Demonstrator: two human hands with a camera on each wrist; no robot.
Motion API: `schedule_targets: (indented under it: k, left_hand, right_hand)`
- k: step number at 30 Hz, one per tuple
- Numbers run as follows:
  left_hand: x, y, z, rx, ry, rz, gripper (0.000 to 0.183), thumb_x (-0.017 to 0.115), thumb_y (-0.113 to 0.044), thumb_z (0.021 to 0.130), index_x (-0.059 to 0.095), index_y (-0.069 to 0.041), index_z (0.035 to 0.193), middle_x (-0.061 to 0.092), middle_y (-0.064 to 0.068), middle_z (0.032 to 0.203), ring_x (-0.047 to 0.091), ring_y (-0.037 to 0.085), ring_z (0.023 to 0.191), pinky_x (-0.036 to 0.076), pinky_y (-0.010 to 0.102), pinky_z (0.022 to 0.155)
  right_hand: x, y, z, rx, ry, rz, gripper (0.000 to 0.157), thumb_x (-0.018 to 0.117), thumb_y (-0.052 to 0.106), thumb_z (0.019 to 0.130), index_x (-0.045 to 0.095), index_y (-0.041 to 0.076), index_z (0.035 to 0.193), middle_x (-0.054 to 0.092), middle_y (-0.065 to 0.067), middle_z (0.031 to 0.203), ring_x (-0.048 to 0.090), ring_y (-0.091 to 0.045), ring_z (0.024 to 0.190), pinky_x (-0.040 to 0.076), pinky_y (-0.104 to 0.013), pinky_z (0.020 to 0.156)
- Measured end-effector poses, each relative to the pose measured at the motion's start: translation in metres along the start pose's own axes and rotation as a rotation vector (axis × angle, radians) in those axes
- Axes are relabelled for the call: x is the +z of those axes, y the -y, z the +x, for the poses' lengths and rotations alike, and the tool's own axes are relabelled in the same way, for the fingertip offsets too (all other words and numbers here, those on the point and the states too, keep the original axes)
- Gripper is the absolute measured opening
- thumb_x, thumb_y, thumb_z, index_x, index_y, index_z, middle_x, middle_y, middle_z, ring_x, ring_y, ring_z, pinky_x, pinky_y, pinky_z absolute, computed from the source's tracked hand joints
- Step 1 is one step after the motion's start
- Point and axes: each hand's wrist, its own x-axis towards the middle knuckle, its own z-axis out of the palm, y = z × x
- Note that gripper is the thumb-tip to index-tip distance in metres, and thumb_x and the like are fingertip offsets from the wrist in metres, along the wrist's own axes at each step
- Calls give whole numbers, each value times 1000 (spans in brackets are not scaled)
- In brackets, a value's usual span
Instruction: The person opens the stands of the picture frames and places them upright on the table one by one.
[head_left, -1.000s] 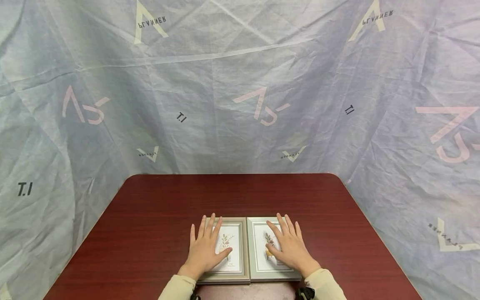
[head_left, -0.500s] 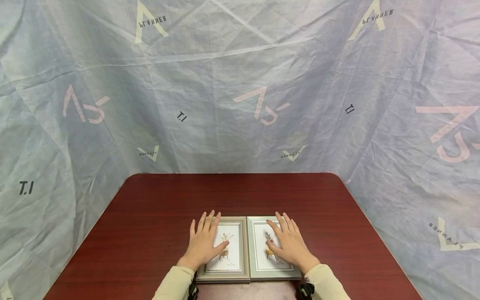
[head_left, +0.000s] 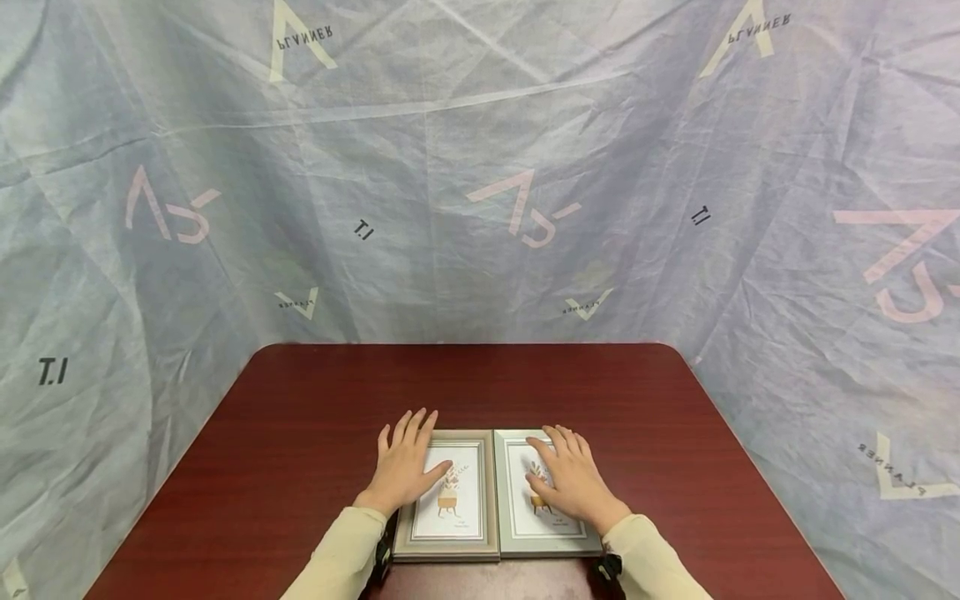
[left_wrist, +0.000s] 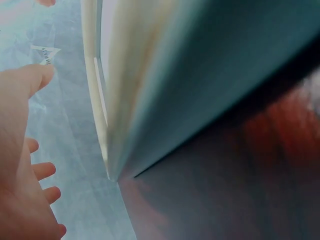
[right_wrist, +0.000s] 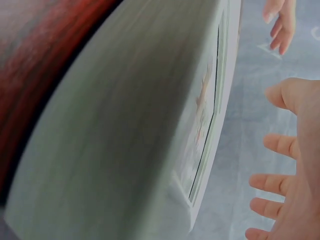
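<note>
Two picture frames lie flat side by side, their inner edges close together, near the table's front edge. The left picture frame point(head_left: 491, 500) has a beige border, the right picture frame point(head_left: 507, 537) a pale grey-green one; each shows a plant in a pot on legs. Over the outer part of the left frame is my left hand point(head_left: 402, 467), fingers spread and thumb out. My right hand point(head_left: 573, 479) is above the right frame, fingers extended and slightly bent. Both wrist views show a gap between hand and frame, and neither hand holds anything.
The dark red wooden table point(head_left: 480, 383) extends beyond the frames and to both sides. A grey printed cloth point(head_left: 427, 167) hangs behind it and along its left and right sides.
My left hand has shifted slightly up and left, uncovering more of the left picture. The right hand has moved slightly left, its fingers a little more bent. Both frames stay in place.
</note>
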Motion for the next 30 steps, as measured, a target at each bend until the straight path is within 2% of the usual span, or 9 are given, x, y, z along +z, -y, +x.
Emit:
schedule_targets:
  k: [4,13,19,30]
  left_hand:
    - [2,3,5,-10,26,-12,82,68,-47,90,34,-7,154,34,19,154,27,42,142,16,67,107]
    - [0,9,11,-39,125,-2,82,67,-47,92,32,-8,155,34,19,154,26,42,142,14,68,107]
    - [-3,16,16,-18,169,10,81,67,-46,92,32,-8,155,34,20,154,26,42,142,14,69,107]
    - [3,28,24,39,240,53,75,63,-48,93,39,-7,152,38,18,152,27,41,142,15,67,108]
  right_hand:
    - [2,1,4,-12,-10,1,49,69,33,88,60,10,130,51,-24,135,44,-46,127,31,-63,102]
    - [1,2,9,-17,50,7,48,67,34,89,60,10,130,52,-23,133,45,-44,126,31,-63,103]
    - [1,4,12,-37,63,10,47,67,34,90,60,10,129,52,-24,132,45,-44,126,31,-64,103]
    - [3,6,14,-64,73,-23,45,68,34,90,61,12,128,54,-21,130,46,-42,125,32,-62,103]
